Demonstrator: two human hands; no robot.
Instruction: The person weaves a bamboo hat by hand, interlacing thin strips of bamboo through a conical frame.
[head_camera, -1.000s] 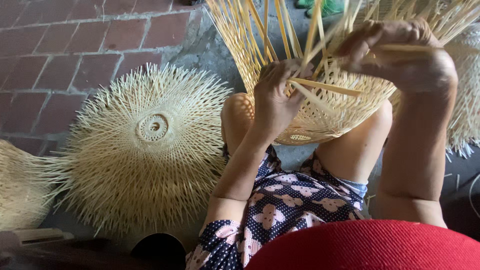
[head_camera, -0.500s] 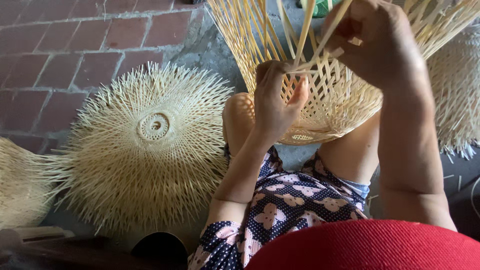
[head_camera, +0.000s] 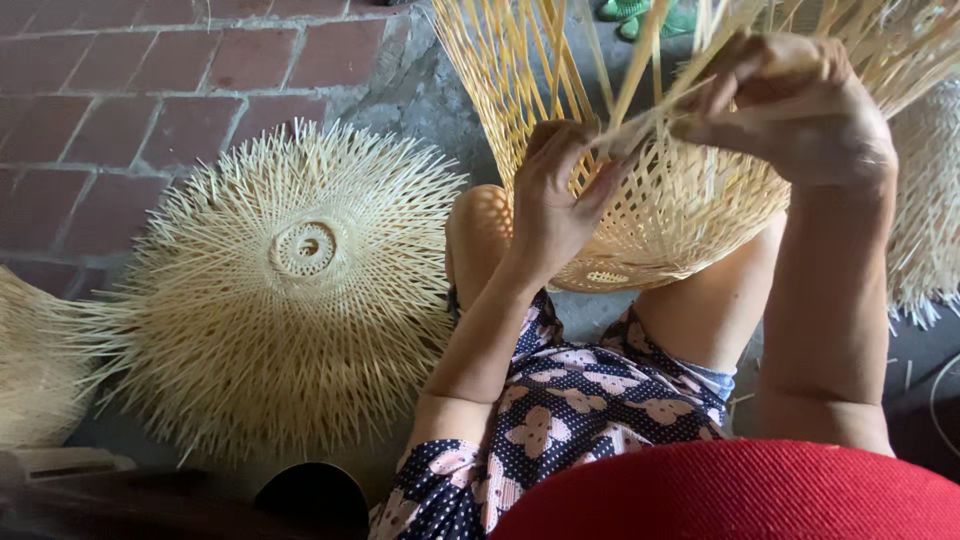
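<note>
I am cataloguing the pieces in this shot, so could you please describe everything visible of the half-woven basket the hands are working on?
The half-woven basket is pale yellow, made of thin flat strips that look like bamboo. Its rounded lower part is an open lattice with a tighter woven patch at the base; long loose strips fan upward past the top of the picture. It sits tilted between the person's bare knees. The left hand grips its near side, and the right hand pinches strips higher up. The far rim is out of view.

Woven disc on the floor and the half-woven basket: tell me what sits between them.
In the head view, the person's left knee and left hand lie between the woven disc and the half-woven basket.
</note>
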